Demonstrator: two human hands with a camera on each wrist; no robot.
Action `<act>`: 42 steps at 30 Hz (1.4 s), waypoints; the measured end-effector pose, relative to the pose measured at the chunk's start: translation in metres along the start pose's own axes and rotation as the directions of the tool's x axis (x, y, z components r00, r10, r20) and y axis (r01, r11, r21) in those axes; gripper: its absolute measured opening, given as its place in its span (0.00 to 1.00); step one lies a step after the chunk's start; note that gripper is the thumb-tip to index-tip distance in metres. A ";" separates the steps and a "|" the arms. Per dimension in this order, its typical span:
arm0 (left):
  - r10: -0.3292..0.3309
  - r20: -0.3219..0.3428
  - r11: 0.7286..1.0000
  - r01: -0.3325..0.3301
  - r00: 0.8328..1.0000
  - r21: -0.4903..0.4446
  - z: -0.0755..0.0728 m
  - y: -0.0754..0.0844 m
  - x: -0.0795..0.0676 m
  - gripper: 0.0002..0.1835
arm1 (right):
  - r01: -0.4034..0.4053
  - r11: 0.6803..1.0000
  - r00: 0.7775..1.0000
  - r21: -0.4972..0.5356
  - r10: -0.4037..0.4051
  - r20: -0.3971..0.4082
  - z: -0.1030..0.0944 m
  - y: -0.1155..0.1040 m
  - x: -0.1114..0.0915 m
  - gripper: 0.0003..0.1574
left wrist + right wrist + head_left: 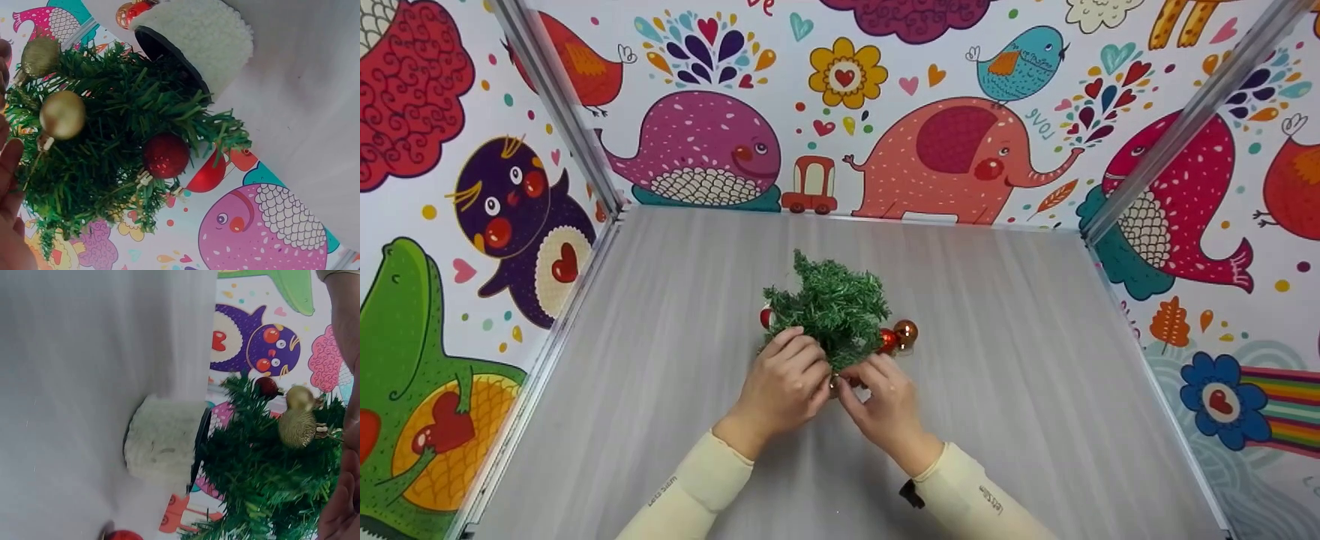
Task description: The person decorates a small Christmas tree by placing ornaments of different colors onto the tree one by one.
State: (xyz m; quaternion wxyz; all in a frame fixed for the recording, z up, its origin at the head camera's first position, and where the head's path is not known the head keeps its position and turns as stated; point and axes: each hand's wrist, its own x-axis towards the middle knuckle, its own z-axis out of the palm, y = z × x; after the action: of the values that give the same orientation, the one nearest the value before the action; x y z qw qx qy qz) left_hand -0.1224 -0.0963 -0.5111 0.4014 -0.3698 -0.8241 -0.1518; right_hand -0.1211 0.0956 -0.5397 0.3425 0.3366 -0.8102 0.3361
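My right hand (pixel 883 394) pinches the glittered gold bauble (pixel 297 429) by its cord. The green tree (pixel 840 304) stands just beyond both hands. My left hand (pixel 786 379) touches its near branches; whether it grips, I cannot tell.

Room to pass lies along the tabletop (pixel 645 337) left of the tree (pixel 836 304); baubles (pixel 906 332) obstruct its right side.

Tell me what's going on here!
A person's left hand and right hand are at a green tinsel tree in a fluffy white pot. The right hand seems to pinch the string of a glittery gold ball. A smooth gold ball is nearby; a dark red ball hangs on the tree. A shiny red ball and a copper ball lie beside it.
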 end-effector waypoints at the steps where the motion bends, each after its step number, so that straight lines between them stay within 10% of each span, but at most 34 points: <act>1: 0.001 0.019 1.000 -0.001 1.000 0.020 0.000 0.000 0.000 0.05 | 0.002 1.000 1.000 -0.020 -0.003 -0.009 0.000 0.001 0.000 0.08; 42: -0.048 0.150 0.988 0.024 0.988 0.153 0.007 0.007 0.008 0.08 | -0.026 0.978 0.991 -0.208 0.052 0.125 -0.009 0.013 0.006 0.07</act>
State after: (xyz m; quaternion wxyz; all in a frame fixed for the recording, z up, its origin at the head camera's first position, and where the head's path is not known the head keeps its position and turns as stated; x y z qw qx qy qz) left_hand -0.1242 -0.0836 -0.5099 0.3609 -0.3339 -0.8681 -0.0675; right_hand -0.1312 0.1078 -0.5335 0.3155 0.3044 -0.8676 0.2345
